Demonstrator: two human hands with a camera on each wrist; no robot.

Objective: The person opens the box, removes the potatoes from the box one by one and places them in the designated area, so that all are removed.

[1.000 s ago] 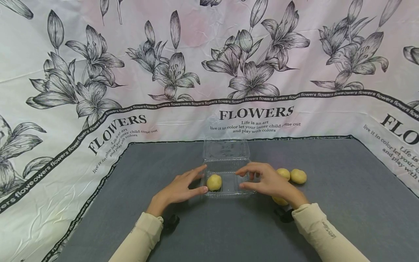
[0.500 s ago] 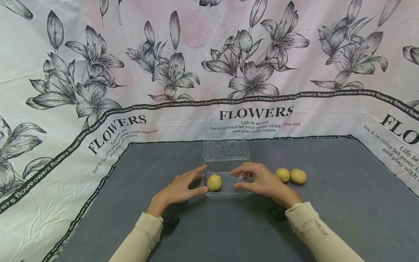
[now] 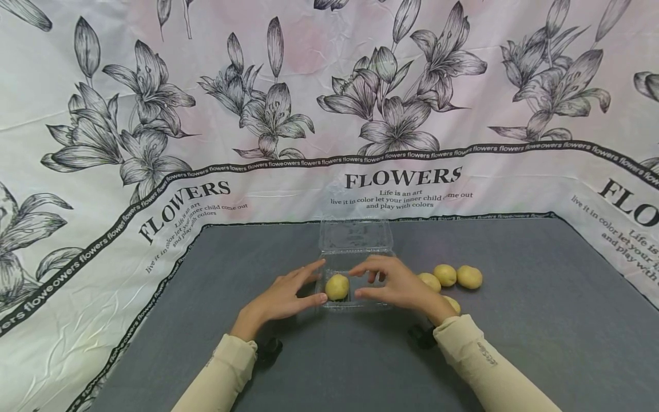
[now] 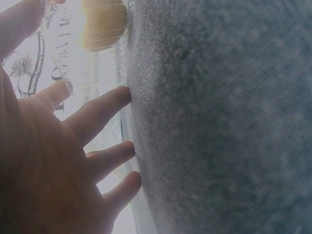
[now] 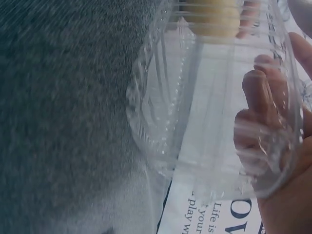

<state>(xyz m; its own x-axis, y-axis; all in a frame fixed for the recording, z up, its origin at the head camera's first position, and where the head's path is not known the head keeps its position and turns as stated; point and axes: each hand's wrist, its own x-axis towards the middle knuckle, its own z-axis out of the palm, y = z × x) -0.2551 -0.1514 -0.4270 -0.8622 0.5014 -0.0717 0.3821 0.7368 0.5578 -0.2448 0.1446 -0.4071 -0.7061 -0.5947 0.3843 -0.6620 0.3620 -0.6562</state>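
Note:
A clear plastic clamshell box (image 3: 360,304) stands on the table with its lid (image 3: 356,234) tipped back. Inside, at its left end, sits one round yellow potato (image 3: 337,287), also visible through the plastic in both wrist views. My left hand (image 3: 283,294) is at the box's left side, thumb and fingers spread. My right hand (image 3: 393,281) hovers over the right part of the box, thumb and fingers apart and loosely bent, with nothing between them. The right wrist view shows its fingers (image 5: 256,92) through the clear wall.
Right of the box lie more potatoes: one (image 3: 445,275), another (image 3: 469,277), and two partly hidden by my right hand and wrist, one (image 3: 429,281) and one (image 3: 453,305). A flowered cloth (image 3: 401,191) hangs behind the grey table (image 3: 329,360).
My right hand has moved left over the box toward the potato inside, uncovering more of the potatoes on the right. My left hand and the box have stayed in place.

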